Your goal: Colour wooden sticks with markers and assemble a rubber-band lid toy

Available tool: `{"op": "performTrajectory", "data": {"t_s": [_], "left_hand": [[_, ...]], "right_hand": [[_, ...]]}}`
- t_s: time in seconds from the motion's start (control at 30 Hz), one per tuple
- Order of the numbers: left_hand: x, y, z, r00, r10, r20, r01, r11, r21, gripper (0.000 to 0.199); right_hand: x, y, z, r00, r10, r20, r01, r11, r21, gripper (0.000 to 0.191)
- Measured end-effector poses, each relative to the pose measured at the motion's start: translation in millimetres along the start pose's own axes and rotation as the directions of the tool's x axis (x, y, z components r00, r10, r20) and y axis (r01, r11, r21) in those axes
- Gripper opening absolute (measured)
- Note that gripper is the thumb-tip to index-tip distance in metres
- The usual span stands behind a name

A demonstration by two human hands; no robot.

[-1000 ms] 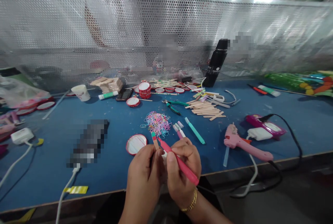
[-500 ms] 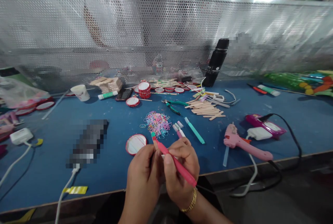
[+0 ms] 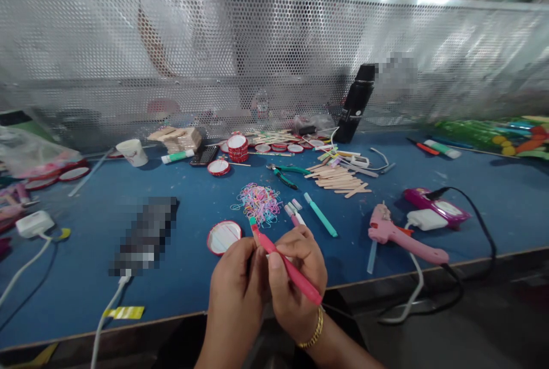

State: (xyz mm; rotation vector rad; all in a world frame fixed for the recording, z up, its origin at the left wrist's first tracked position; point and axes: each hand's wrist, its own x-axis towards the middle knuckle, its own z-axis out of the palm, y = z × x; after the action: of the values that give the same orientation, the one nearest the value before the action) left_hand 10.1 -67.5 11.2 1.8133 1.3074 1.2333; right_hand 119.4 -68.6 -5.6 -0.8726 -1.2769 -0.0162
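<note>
My right hand (image 3: 298, 277) is closed around a pinkish-red marker (image 3: 305, 284), its tip end against a small wooden craft stick (image 3: 256, 236). Green and red colour show on the stick's upper end. My left hand (image 3: 237, 283) pinches that stick; its lower part is hidden by my fingers. Just beyond lie a pile of pastel rubber bands (image 3: 260, 202) and a round red-rimmed lid (image 3: 224, 237) with a white inside. A turquoise marker (image 3: 322, 217) lies to the right, near some pink and white markers (image 3: 295, 212) partly behind my right hand.
At right lie a pink glue gun (image 3: 405, 237) and a purple device (image 3: 437, 209) with cables. Further back are wooden sticks (image 3: 338, 177), green-handled pliers (image 3: 285, 176), stacked red lids (image 3: 238, 149), a paper cup (image 3: 132, 153) and a black bottle (image 3: 355, 103). A perforated metal panel (image 3: 189, 43) closes the back.
The red marker and my right hand have shifted very slightly left. My left hand keeps the stick in nearly the same place.
</note>
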Motion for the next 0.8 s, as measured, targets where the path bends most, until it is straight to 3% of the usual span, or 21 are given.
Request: {"op": "performTrajectory", "data": {"t_s": [0.23,0.43,0.63,0.8], "left_hand": [[-0.4,1.0,-0.2,1.000,0.011,-0.012,-0.010,0.999,0.045,0.035],[-0.3,0.7,0.5,1.000,0.004,-0.003,-0.004,1.000,-0.014,0.031],[-0.3,-1.4,1.4,1.000,-0.007,0.001,0.007,0.999,0.036,0.035],[-0.4,-1.0,0.4,1.000,0.000,-0.003,0.000,1.000,-0.001,0.032]], "right_hand": [[1.8,0.6,0.7,0.997,-0.002,-0.077,0.004,1.000,0.020,0.014],[1.7,-0.5,0.7,1.000,-0.018,-0.011,0.018,1.000,0.024,0.015],[1.4,0.7,1.5,0.996,0.008,-0.085,-0.006,1.000,0.021,0.012],[1.7,-0.7,1.0,0.999,-0.010,-0.032,0.011,0.999,0.042,0.014]]}}
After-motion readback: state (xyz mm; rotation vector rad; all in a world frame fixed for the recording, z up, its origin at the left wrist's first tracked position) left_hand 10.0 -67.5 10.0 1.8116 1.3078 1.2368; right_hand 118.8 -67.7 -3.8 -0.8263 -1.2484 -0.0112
